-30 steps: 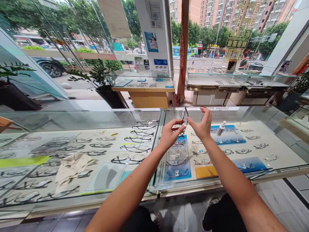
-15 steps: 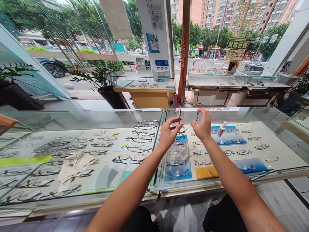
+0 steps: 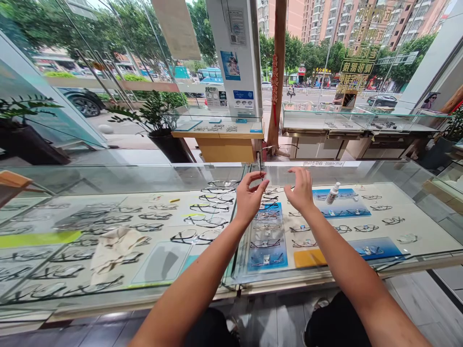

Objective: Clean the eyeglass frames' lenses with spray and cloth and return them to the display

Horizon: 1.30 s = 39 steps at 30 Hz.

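Observation:
My left hand point(image 3: 249, 196) pinches a dark, thin-framed pair of eyeglasses point(image 3: 259, 162) by one temple arm between thumb and fingers, above the glass counter. The front of the frame points away from me and is hard to make out against the tree trunk behind. To the right, my right hand point(image 3: 301, 192) hovers with thumb and fingers apart and nothing visible between them. Below both hands, inside the glass display case point(image 3: 361, 270), rows of eyeglasses lie on white lining and blue pads.
A small white spray bottle point(image 3: 333, 193) stands on the right counter. On the left counter lie a crumpled beige cloth point(image 3: 115, 246) and a small yellow piece point(image 3: 174, 200). Beyond are a wooden trunk point(image 3: 277, 72), another display case point(image 3: 325, 118) and a potted plant point(image 3: 166, 140).
My right hand has let go of the other temple arm, and its fingers have spread. My left hand has shifted slightly left with the eyeglasses.

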{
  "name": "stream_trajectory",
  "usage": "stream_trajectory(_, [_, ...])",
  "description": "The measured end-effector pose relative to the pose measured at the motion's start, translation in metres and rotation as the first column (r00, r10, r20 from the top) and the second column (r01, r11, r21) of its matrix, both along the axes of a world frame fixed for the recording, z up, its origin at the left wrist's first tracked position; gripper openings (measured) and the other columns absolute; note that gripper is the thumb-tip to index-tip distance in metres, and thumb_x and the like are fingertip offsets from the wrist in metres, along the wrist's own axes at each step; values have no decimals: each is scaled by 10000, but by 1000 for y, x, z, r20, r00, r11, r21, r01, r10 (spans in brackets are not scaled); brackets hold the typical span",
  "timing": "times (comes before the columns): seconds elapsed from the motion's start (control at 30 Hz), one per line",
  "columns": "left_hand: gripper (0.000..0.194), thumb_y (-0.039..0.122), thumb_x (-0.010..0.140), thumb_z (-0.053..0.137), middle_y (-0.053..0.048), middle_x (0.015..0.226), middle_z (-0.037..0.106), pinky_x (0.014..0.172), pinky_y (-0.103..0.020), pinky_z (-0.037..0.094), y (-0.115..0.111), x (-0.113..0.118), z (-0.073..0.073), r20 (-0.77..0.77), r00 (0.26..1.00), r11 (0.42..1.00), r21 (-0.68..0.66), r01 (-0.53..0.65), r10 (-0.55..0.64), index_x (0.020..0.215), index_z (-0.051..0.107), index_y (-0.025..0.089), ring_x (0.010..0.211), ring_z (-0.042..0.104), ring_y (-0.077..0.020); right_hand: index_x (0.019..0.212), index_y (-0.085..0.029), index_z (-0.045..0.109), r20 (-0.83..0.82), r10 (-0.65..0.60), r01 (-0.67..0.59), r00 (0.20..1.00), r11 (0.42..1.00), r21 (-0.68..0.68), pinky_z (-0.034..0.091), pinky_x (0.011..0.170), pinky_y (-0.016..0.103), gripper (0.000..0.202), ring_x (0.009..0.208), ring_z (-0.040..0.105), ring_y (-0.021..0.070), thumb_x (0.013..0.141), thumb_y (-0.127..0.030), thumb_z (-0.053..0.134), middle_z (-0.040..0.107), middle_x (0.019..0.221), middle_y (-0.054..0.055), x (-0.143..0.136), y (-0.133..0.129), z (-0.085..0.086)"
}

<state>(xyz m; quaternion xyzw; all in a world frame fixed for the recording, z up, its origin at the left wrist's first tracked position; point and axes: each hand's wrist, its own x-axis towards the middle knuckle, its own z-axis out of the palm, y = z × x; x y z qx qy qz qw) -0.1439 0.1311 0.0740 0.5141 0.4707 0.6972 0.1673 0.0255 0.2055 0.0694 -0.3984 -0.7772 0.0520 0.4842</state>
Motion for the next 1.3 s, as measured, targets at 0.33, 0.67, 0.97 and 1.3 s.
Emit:
stream_trajectory(0.33, [314,495,919,752,-116,1271,644,883,-369,656,-5,4,-1,-197,980,997,69,31,-16,1087,722,232,1212,659,-262,1165,-266,762,-231,435,-470,870,875,-121,493,1106,500,261,1178,660,283,976,-411,656,786,1216,81,-12,-24,14])
stream_trajectory(0.67, [380,347,934,766,-117,1360,564,897,-346,646,-3,8,-13,-273,957,972,179,154,-101,1190,501,257,1176,717,-216,976,-268,843,-355,443,-482,823,876,-27,540,1051,452,216,1109,718,252,1002,-383,662,830,1104,59,-20,-35,17])
stream_trajectory(0.97, [358,331,944,666,-160,1382,582,1189,-557,448,-10,22,-3,-500,855,986,153,-69,138,1243,502,223,1350,571,-313,1132,-301,792,-408,138,16,902,936,351,528,1086,482,310,1166,713,240,1116,-337,484,797,1159,47,13,-40,55])
stream_trajectory(1.3, [503,375,802,815,-156,1254,733,1038,-534,543,74,144,-6,-341,794,849,-370,378,-503,1256,667,217,1193,668,-391,1170,-241,759,-625,-139,431,768,833,345,401,1180,639,400,1266,680,327,1135,-395,391,739,1229,123,58,-14,68])
